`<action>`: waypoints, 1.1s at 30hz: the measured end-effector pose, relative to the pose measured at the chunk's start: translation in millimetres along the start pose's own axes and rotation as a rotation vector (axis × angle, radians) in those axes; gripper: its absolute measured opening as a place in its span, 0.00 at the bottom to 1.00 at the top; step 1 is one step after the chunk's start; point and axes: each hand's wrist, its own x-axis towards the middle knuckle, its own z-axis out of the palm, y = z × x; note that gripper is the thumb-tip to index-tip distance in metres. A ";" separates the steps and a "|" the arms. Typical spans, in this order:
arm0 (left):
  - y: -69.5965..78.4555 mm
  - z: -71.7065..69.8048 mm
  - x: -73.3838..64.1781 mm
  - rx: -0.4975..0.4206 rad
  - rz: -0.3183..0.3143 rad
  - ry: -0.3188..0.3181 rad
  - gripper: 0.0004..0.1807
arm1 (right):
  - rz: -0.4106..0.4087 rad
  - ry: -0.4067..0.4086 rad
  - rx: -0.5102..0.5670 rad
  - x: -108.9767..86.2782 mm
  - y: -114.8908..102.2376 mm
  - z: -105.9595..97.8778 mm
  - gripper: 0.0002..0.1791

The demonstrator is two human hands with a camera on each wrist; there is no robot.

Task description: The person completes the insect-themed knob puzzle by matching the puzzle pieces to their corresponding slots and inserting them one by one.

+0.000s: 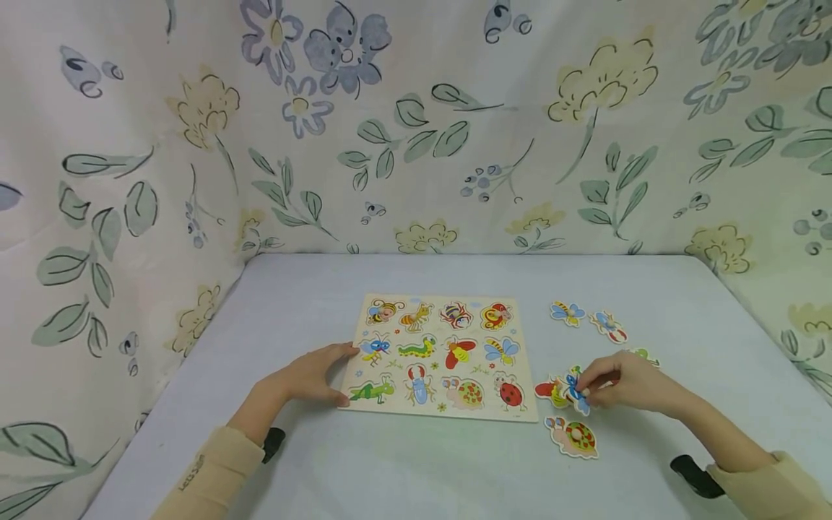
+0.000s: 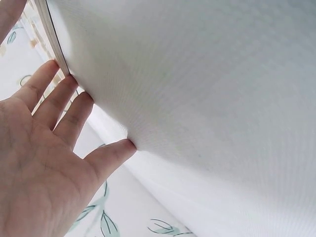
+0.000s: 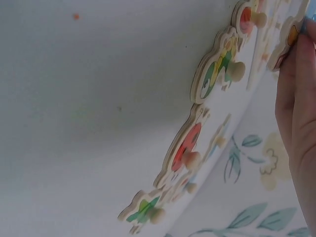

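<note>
Spread along the left edge of a wooden picture board, my left hand has its thumb near the lower corner. Its fingers are fairly straight in the left wrist view, fingertips at the board's edge. To the right of the board, my right hand pinches a blue insect puzzle piece between thumb and fingers. That piece overlaps a red-winged insect piece in the head view. A snail piece lies just nearer to me. The fingers partly hide the pinched piece.
Farther back lie a blue-winged piece and a beetle piece. The right wrist view shows a ladybug piece, a caterpillar piece and a green piece, with round knobs. Flowered cloth stands behind the white table.
</note>
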 end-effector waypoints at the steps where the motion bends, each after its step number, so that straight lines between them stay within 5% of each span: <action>1: -0.6 0.4 0.3 -0.003 -0.001 0.000 0.48 | 0.014 0.007 -0.005 2.4 -1.6 1.3 0.04; 17: -2.0 1.6 0.3 0.007 -0.013 0.001 0.48 | -0.007 0.069 -0.180 37.0 -21.1 21.1 0.03; 33: 0.4 1.8 -0.1 0.001 -0.038 0.001 0.47 | 0.012 0.028 -0.152 76.7 -33.3 40.6 0.02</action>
